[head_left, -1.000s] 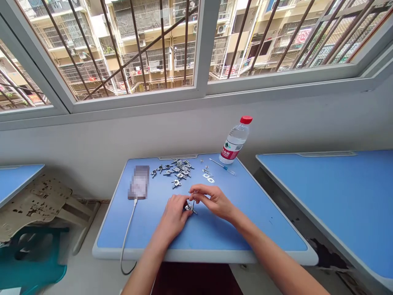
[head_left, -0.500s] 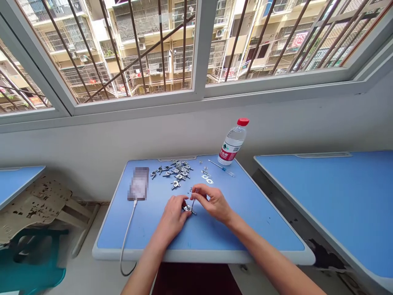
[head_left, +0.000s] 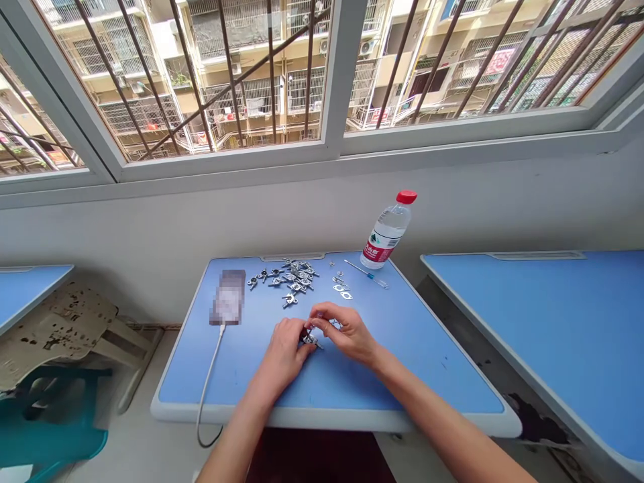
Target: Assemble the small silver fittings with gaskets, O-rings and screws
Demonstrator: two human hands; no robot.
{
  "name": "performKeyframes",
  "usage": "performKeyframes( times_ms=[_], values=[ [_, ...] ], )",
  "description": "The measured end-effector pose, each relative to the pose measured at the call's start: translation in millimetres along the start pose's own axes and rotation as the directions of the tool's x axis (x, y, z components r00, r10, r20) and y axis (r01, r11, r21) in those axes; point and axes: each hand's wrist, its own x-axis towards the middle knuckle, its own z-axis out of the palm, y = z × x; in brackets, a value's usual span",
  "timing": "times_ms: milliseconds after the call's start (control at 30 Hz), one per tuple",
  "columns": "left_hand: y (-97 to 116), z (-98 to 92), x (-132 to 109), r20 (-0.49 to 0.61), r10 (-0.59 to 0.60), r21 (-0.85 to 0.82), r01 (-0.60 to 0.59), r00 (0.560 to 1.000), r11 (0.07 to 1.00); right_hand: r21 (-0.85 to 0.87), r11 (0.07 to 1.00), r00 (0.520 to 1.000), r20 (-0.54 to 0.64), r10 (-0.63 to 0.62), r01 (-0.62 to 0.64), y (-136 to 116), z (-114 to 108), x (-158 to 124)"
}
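Note:
My left hand point(head_left: 284, 350) and my right hand point(head_left: 344, 330) meet over the middle of a small blue desk point(head_left: 352, 382). Both pinch a small metal fitting point(head_left: 310, 339) held between their fingertips just above the desktop. Behind the hands lies a heap of several similar metal fittings point(head_left: 290, 278). A few flat metal plates point(head_left: 341, 288) sit to the right of that heap, a little beyond my right hand.
A phone point(head_left: 228, 296) with a white cable point(head_left: 206, 389) lies at the desk's left. A red-capped water bottle point(head_left: 388, 231) and a thin clear tool point(head_left: 365, 274) stand at the back right. Another blue desk point(head_left: 553, 315) is on the right, a teal stool point(head_left: 45, 429) on the left.
My right hand's fingers have come lower and closer onto the fitting; the thin upright part seen earlier between the hands no longer stands out. The left hand has hardly moved.

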Motion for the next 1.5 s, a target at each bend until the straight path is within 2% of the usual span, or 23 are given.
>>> performKeyframes(
  times_ms=[300,600,1000,1300,1500],
  values=[
    [-1.9,0.1,0.4,0.015,0.028,0.051,-0.029,0.999,0.998,-0.089,0.989,0.993,0.019,-0.119,0.120,-1.0,-0.3,0.6],
    [-0.9,-0.4,1.0,0.009,0.033,0.072,-0.034,0.999,0.997,-0.098,0.970,0.974,0.059,-0.219,0.224,-2.2,-1.9,1.2],
    [-1.4,0.9,0.7,0.006,0.032,0.076,-0.032,0.999,0.997,-0.107,0.970,0.975,0.081,-0.208,0.216,-3.3,-2.2,1.4],
    [0.3,-0.4,0.4,0.015,0.028,0.081,-0.030,0.999,0.996,-0.111,0.968,0.974,0.055,-0.219,0.224,-1.2,-2.4,1.0],
    [-0.9,0.6,0.4,0.008,0.029,0.079,-0.030,1.000,0.996,-0.108,0.954,0.957,0.112,-0.267,0.279,-3.6,-2.0,2.2]
  ],
)
